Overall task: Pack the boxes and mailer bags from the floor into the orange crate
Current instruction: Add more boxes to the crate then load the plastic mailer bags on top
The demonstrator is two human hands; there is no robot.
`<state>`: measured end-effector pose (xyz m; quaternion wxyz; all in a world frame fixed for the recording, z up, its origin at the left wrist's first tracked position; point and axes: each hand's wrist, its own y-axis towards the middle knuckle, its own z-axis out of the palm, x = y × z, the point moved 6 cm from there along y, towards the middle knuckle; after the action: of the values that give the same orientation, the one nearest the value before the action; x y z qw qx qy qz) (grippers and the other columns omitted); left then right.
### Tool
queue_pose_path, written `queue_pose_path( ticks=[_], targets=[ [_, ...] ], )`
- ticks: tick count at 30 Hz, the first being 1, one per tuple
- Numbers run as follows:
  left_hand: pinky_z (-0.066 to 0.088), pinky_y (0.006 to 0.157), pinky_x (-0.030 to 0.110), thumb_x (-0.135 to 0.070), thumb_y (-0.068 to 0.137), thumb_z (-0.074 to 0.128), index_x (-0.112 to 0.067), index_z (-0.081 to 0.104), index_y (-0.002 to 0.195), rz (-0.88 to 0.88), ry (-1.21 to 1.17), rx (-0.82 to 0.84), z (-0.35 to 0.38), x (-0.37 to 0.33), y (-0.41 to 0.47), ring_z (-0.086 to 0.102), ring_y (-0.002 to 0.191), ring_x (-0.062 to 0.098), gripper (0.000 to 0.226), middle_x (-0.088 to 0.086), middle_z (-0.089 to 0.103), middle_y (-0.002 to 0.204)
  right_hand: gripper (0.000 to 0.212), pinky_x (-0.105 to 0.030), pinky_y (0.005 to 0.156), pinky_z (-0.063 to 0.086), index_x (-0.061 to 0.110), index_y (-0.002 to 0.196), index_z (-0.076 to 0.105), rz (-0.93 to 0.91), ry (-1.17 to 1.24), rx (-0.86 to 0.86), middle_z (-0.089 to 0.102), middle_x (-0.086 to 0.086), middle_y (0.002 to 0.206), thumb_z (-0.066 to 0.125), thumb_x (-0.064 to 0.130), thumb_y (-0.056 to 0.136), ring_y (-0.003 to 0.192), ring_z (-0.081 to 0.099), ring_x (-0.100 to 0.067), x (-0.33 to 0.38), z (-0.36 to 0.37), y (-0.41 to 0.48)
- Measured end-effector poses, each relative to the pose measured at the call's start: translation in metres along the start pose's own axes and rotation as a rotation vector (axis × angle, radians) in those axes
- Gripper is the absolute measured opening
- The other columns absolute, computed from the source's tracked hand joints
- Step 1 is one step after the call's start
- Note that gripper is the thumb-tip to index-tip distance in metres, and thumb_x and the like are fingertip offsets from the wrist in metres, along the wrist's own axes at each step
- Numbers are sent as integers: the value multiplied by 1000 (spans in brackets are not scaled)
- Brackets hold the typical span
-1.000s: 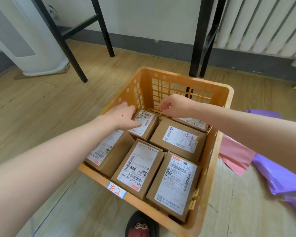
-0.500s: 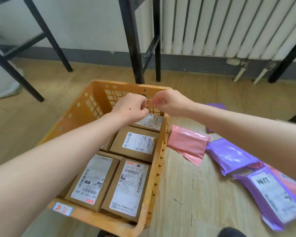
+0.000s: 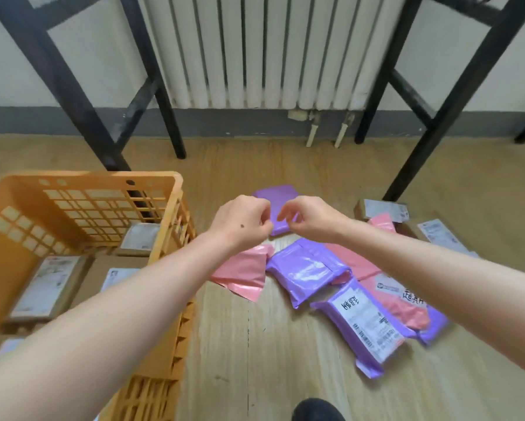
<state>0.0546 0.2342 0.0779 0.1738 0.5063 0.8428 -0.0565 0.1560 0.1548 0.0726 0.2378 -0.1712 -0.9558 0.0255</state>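
Both hands empty: left hand [image 3: 243, 223] and right hand [image 3: 308, 218] hovered over purple mailer [image 3: 281, 197], fingers loosely curled. Likely lining up a grab toward orange crate [image 3: 167, 256].

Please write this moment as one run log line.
phase: reaching for bags | left hand: empty | right hand: empty | purple mailer bag: on floor, below hands | orange crate: holds boxes

Ahead of me, a white ribbed radiator [image 3: 255, 50] fills the upper centre of the frame against a pale wall [image 3: 9, 65]. A grey skirting band [image 3: 240, 123] runs below it, with two small pipes [image 3: 325, 132] dropping to the light wood-plank floor [image 3: 273, 344]. Black angled table legs [image 3: 73, 95] stand upper left; more black legs [image 3: 455, 95] stand upper right. Lighting is soft and even.
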Motion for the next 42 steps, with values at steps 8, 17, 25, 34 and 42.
queue_pose_path(
  ticks=[8, 17, 25, 34, 42],
  targets=[
    [42, 65, 30, -23, 80, 53, -26, 51, 73, -35, -128, 189, 134, -68, 15, 61, 87, 25, 7, 2, 67, 88, 31, -28, 83, 41, 12, 114, 65, 255, -38, 7, 60, -6, 103, 58, 7, 84, 99, 57, -21, -148, 2, -56],
    [36, 62, 30, -24, 80, 53, -24, 51, 71, 2, -201, 241, 209, -76, 43, 58, 85, 24, 9, 3, 64, 86, 29, -33, 98, 35, 12, 113, 65, 411, -73, -290, 59, -10, 117, 58, 6, 86, 115, 49, -27, -277, 12, -62],
    [48, 70, 38, -29, 71, 45, -24, 51, 67, -38, -303, 214, 235, -32, 70, 58, 77, 25, 8, 1, 62, 76, 45, -40, 104, 35, 11, 138, 45, 447, -292, -116, 47, -11, 139, 54, 19, 94, 130, 40, -30, -321, 0, 31],
    [45, 69, 33, -30, 70, 47, -24, 52, 67, -41, -354, 199, 237, -5, 92, 55, 74, 21, 8, -5, 53, 72, 90, -50, 100, 40, 11, 144, 26, 513, -413, 113, 34, -11, 141, 77, 24, 71, 133, 31, -32, -353, 46, 79],
    [45, 71, 33, -20, 77, 58, -18, 59, 71, -42, -348, 201, 235, 7, 95, 56, 76, 19, 6, -4, 56, 75, 90, -60, 114, 10, 13, 144, 23, 483, -553, 35, 32, -10, 140, 72, 12, 69, 139, 24, -28, -356, 52, 90]
  ],
)
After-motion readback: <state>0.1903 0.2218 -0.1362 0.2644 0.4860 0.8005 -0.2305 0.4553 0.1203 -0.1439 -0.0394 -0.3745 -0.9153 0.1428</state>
